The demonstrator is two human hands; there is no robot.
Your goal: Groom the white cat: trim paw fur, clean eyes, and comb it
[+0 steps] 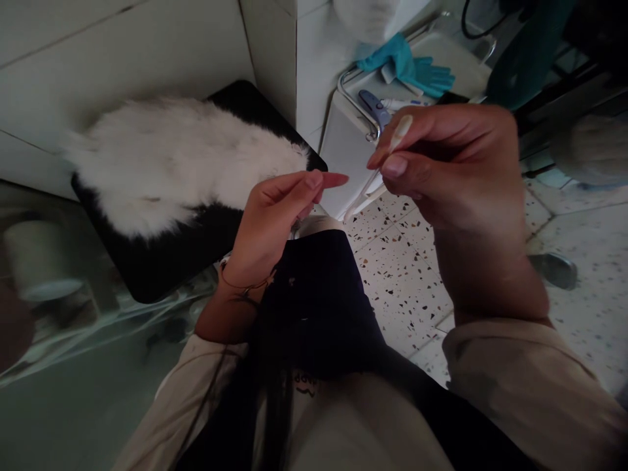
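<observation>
Right hand point(458, 167) pinches swab point(402, 131), pale tip up; left hand point(275, 216) apart, thumb against forefinger, cannot tell if holding anything. Best: light grip, fingers off tip.

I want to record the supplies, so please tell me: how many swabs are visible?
1: the swab pinched in the right hand. Others may be hidden behind this hand, on the cart.

I see a black tabletop point(152, 271) left of centre, white furry animal point(171, 157) lying across it. Upper right, white trolley point(338, 140): turquoise glove point(432, 78), blue-grey tool point(371, 106), white tube point(400, 103) on top. Speckled floor point(400, 268) at right.
</observation>
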